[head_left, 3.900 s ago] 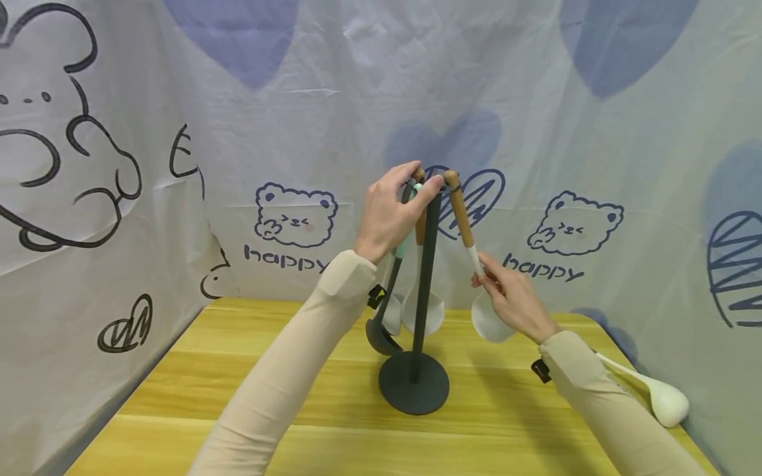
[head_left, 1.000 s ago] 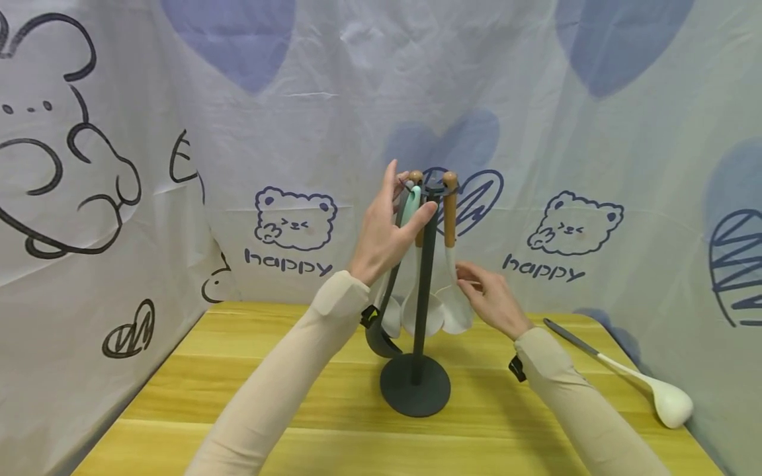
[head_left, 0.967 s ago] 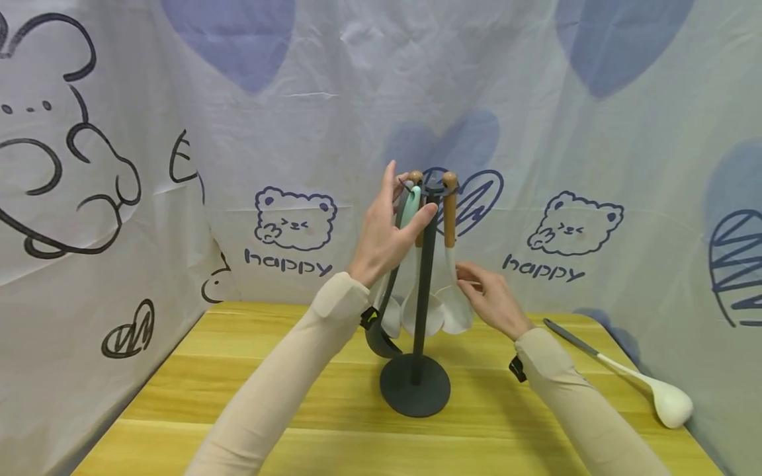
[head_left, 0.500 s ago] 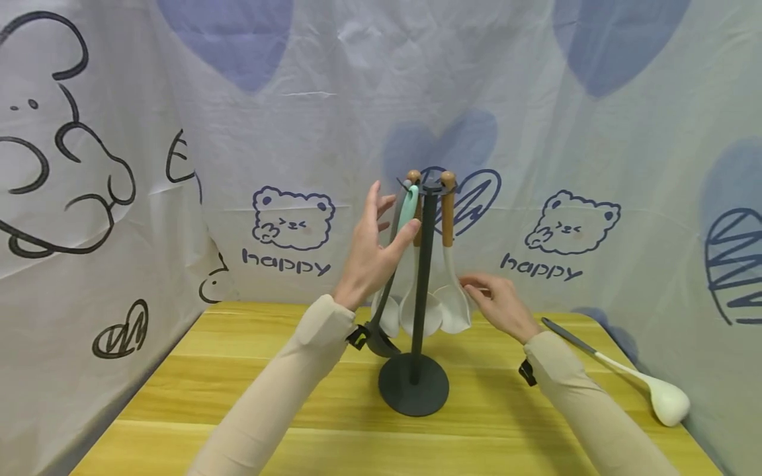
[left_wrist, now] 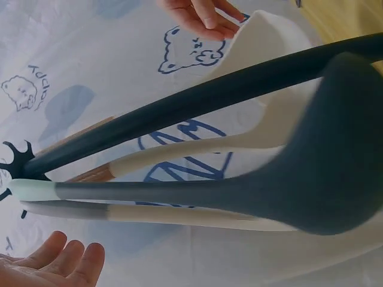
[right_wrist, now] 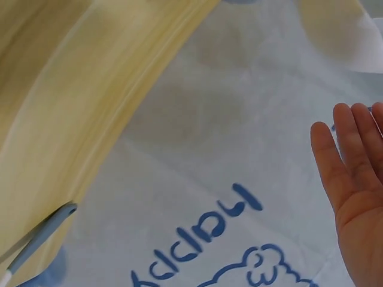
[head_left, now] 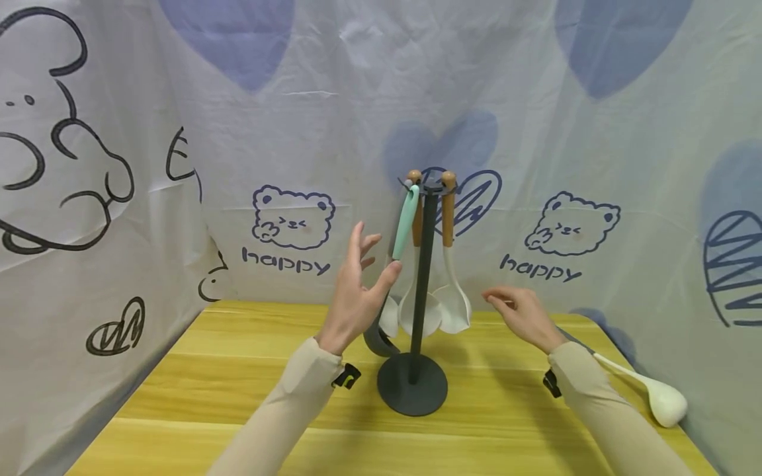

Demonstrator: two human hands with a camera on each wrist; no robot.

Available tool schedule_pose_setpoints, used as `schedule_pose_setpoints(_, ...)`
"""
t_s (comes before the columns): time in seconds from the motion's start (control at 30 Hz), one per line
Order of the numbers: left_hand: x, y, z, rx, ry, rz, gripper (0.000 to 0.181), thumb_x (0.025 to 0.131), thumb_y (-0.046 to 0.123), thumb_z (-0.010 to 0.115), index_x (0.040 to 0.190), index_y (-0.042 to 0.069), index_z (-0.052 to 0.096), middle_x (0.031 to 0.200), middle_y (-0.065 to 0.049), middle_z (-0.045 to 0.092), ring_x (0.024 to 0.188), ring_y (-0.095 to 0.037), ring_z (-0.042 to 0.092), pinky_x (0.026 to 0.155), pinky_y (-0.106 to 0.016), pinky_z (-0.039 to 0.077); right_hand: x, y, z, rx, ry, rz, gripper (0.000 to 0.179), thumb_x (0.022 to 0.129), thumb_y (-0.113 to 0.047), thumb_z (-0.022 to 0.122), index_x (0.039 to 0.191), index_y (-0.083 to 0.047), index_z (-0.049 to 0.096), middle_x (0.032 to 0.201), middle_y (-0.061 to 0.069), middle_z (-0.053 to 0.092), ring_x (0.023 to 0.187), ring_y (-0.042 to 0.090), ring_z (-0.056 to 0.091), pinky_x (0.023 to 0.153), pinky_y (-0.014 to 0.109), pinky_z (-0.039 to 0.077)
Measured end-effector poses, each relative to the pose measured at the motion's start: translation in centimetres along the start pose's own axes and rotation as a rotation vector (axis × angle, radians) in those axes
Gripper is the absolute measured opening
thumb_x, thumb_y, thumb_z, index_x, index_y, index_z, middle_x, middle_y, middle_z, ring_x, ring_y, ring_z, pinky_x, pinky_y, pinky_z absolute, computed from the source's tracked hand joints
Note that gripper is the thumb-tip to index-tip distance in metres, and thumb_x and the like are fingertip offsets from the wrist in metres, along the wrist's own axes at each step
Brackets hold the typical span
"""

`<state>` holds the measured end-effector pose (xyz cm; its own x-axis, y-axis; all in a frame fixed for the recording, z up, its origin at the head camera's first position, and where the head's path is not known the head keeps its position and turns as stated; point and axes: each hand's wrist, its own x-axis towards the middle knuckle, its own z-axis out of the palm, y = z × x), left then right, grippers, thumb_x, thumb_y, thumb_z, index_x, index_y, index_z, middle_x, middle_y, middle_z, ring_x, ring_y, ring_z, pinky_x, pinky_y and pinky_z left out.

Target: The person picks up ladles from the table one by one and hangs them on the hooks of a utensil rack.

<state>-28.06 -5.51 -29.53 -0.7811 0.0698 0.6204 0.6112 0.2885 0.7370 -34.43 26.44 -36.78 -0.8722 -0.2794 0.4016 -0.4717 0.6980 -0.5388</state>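
Observation:
A black utensil stand (head_left: pixel 423 284) with a round base is in the middle of the table. On its hooks hang several utensils: a dark grey ladle with a mint handle (head_left: pixel 407 221), a white-headed one with a grey handle (left_wrist: pixel 66 209), and white ladles with wooden handles, the right one (head_left: pixel 455 307) nearest my right hand. My left hand (head_left: pixel 351 297) hovers left of the stand, fingers and thumb spread, holding nothing. To the right of the hanging ladles, my right hand (head_left: pixel 526 317) is apart from them; the right wrist view shows its palm bare and fingers extended.
A white ladle (head_left: pixel 667 402) with a grey handle lies along the right side of the wooden table (head_left: pixel 238 396). A printed white cloth (head_left: pixel 357 79) with bears and hearts stands behind the table and along both sides.
The right hand has let go of the right wooden-handled ladle, which now hangs from the stand, and moved right. The left hand has come away from the stand's top, down and left.

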Motion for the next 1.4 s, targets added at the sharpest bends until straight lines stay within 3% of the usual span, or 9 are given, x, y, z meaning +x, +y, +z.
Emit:
schedule_pose_setpoints(0.2, -1.4, -1.6, -0.3, -0.001, 0.003, -0.040, 0.084, 0.095, 0.045, 0.060, 0.158, 0.028, 0.007, 0.151, -0.001, 0.041, 0.133, -0.032, 0.046, 0.106, -0.054, 0.043, -0.9, 1.5, -0.4, -0.015, -0.024, 0.026, 0.026, 0.102, -0.010, 0.051, 0.120, 0.000, 0.066, 0.119, 0.020, 0.068, 0.109, 0.037, 0.065, 0.092, 0.050, 0.054)
schedule_pose_setpoints(0.53, -2.4, -3.2, -0.9, 0.014, 0.000, -0.063, 0.078, 0.095, 0.045, 0.060, 0.157, 0.029, 0.014, 0.151, -0.002, 0.043, 0.131, -0.036, 0.048, 0.105, -0.056, 0.043, -2.1, 3.0, -1.1, -0.062, -0.022, 0.023, 0.026, 0.102, -0.011, 0.051, 0.120, -0.001, 0.067, 0.117, 0.019, 0.069, 0.107, 0.037, 0.066, 0.091, 0.051, 0.054)
schedule_pose_setpoints(0.87, -4.1, -4.8, -1.7, 0.017, 0.004, -0.120, 0.070, 0.097, 0.044, 0.058, 0.155, 0.026, 0.023, 0.150, -0.007, 0.044, 0.132, -0.036, 0.047, 0.108, -0.056, 0.039, -3.1, 5.6, -2.2, -0.225, -0.085, 0.079, 0.025, 0.099, -0.012, 0.056, 0.116, 0.002, 0.068, 0.113, 0.020, 0.070, 0.103, 0.039, 0.066, 0.088, 0.056, 0.052)
schedule_pose_setpoints(1.13, -5.3, -6.0, -2.2, 0.030, 0.014, -0.143, 0.061, 0.098, 0.042, 0.057, 0.151, 0.021, 0.034, 0.147, -0.007, 0.047, 0.133, -0.031, 0.047, 0.112, -0.052, 0.037, -4.6, 8.2, -3.3, -0.265, -0.087, 0.074, 0.020, 0.095, -0.009, 0.061, 0.107, 0.004, 0.070, 0.105, 0.021, 0.071, 0.095, 0.038, 0.068, 0.082, 0.053, 0.054)
schedule_pose_setpoints(1.4, -6.0, -6.8, -2.3, 0.040, 0.025, -0.149, 0.056, 0.098, 0.040, 0.057, 0.148, 0.020, 0.039, 0.143, -0.007, 0.051, 0.133, -0.029, 0.048, 0.112, -0.051, 0.037, -5.9, 10.0, -4.1, -0.311, -0.206, 0.138, 0.021, 0.091, -0.011, 0.064, 0.103, 0.005, 0.069, 0.099, 0.022, 0.071, 0.091, 0.038, 0.067, 0.078, 0.051, 0.055)
